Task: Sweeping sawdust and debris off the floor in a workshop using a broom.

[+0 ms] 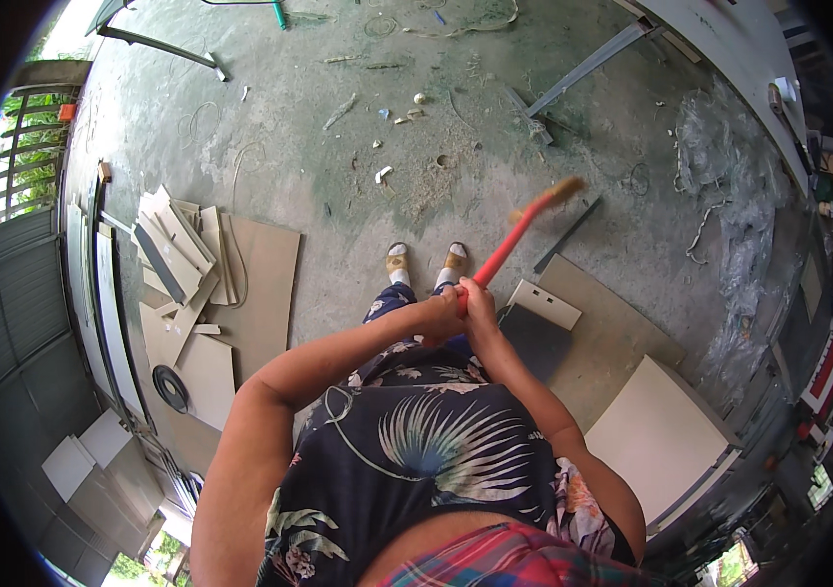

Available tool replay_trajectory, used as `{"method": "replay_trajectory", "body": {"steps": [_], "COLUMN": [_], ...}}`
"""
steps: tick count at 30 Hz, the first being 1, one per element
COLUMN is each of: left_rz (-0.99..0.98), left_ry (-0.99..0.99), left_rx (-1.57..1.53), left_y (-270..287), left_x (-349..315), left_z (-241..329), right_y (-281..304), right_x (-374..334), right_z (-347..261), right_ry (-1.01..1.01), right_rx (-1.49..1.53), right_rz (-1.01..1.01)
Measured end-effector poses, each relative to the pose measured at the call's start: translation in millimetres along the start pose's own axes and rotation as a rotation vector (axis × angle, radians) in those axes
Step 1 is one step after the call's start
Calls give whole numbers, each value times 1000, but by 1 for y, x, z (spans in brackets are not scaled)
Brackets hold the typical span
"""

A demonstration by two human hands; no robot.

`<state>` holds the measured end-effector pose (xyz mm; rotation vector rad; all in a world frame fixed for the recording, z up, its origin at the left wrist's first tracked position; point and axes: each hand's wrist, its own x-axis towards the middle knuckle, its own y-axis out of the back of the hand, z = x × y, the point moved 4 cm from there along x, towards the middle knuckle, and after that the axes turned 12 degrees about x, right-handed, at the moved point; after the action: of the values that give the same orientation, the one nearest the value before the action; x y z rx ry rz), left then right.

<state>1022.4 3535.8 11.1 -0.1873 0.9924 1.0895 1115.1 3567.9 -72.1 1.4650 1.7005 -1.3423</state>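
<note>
My left hand and my right hand are close together in front of my waist. Both are closed around the red handle of a broom. The handle slants away from me to the right and ends in a brownish head, blurred and held over the concrete floor. Beyond my feet, a patch of crumbs and dust lies on that floor, with small white scraps beside it.
Cut boards are heaped on a large brown sheet at left. A pale cabinet-like box and a dark panel are near my right side. Crumpled clear plastic stretches along the right. Metal legs stand at far right.
</note>
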Motion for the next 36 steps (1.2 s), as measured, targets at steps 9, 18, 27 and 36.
{"method": "replay_trajectory", "body": {"steps": [9,18,27,36], "left_rz": [9,361,-149,505], "left_ry": [87,144,311,329], "left_rx": [-286,-300,-432,-498], "left_y": [-12,-8,28,33], "left_x": [113,25,20,27], "left_z": [-7,-7,-28,-14], "right_y": [-7,-31,-26,-87], "right_x": [95,53,69,81], "right_z": [-51,-22,36,-23], "right_ry": [-194,66,-560,-236], "right_rx": [-227,-270,47,-154], "right_rz": [-84,-281,-224,-442]}}
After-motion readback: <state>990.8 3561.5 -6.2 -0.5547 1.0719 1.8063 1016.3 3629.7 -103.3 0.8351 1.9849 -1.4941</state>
